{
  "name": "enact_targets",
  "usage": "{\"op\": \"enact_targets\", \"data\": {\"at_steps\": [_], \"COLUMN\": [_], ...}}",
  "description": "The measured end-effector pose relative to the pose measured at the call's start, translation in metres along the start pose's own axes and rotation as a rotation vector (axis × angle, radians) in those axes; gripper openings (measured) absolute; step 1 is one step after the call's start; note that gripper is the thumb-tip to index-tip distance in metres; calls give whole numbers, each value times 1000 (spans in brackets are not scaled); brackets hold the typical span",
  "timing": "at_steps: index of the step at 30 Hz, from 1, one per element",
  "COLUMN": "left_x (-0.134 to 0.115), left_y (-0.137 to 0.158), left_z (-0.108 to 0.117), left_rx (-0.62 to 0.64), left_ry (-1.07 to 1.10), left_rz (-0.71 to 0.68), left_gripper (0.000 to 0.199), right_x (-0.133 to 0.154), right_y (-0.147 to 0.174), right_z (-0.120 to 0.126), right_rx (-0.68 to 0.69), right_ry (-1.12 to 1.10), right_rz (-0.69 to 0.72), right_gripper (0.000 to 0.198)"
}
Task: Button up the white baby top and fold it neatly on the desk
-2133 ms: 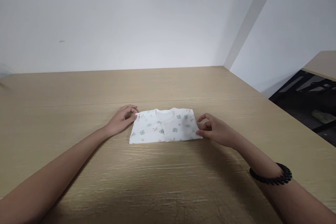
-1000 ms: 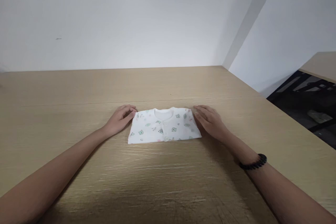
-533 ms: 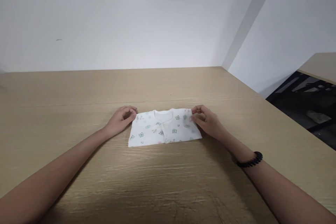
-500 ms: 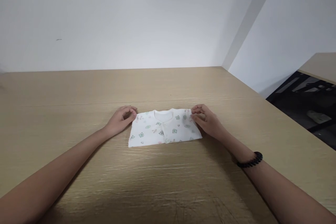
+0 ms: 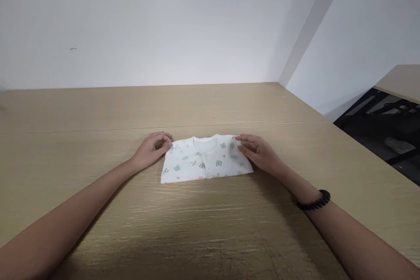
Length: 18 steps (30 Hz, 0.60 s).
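Baby top [image 5: 206, 159], white with small green prints, lies folded flat near the middle of the wooden table [image 5: 98, 210], collar toward the wall. Left hand [image 5: 151, 149] rests at its far left corner, fingers curled loosely with the tips touching the cloth edge, gripping nothing that I can see. Right hand [image 5: 259, 153], a dark bead bracelet [image 5: 314, 201] on the wrist, lies with fingers extended flat along the right edge, pressing the fabric.

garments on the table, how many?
1. A folded printed garment lies mid-table, collar facing away. The left hand touches its far left corner; the right hand rests on its right edge. Any layers folded underneath are hidden.
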<state>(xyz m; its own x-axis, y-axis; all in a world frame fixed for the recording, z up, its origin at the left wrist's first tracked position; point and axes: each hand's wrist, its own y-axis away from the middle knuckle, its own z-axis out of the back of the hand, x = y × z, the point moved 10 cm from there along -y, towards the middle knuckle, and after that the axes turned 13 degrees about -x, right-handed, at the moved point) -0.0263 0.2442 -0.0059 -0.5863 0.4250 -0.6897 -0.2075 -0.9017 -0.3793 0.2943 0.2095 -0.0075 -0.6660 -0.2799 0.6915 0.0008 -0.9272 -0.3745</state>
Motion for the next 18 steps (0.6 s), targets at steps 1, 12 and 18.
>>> {"op": "enact_targets", "data": {"at_steps": [1, 12, 18], "left_x": [0, -6, -4], "left_y": [0, 1, 1], "left_z": [1, 3, 3], "left_rx": [-6, -29, -33], "left_ry": [-1, -8, -7], "left_rz": [1, 8, 13], "left_gripper": [33, 32, 32], "right_x": [-2, -8, -6], "right_y": [0, 3, 3], "right_z": [0, -1, -3], "right_rx": [3, 10, -27], "right_ry": [-17, 23, 47], "right_rz": [-17, -101, 6], "right_gripper": [39, 54, 53]}}
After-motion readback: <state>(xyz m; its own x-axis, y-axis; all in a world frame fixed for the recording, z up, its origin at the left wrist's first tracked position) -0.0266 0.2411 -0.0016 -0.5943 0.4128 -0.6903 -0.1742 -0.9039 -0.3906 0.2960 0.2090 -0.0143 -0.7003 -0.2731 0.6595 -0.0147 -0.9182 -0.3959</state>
